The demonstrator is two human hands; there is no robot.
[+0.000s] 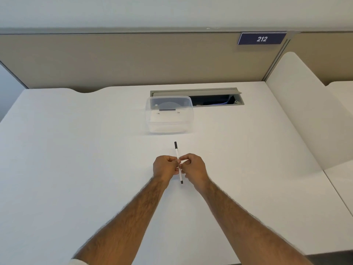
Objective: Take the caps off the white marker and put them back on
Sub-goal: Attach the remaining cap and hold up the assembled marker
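A thin white marker (177, 154) with a black cap at each end is held above the white desk (76, 150), pointing away from me. Its far cap (175, 145) sticks out beyond my fingers and its near cap (181, 181) pokes out below them. My left hand (165, 167) and my right hand (193, 168) both pinch the middle of the barrel, fingertips touching. Both caps sit on the marker.
A clear plastic container (169, 114) with a lid stands on the desk just beyond the marker. Behind it is an open cable slot (215, 99) in the desk. A beige partition (133, 60) closes the back, and a white divider (298, 104) stands at the right.
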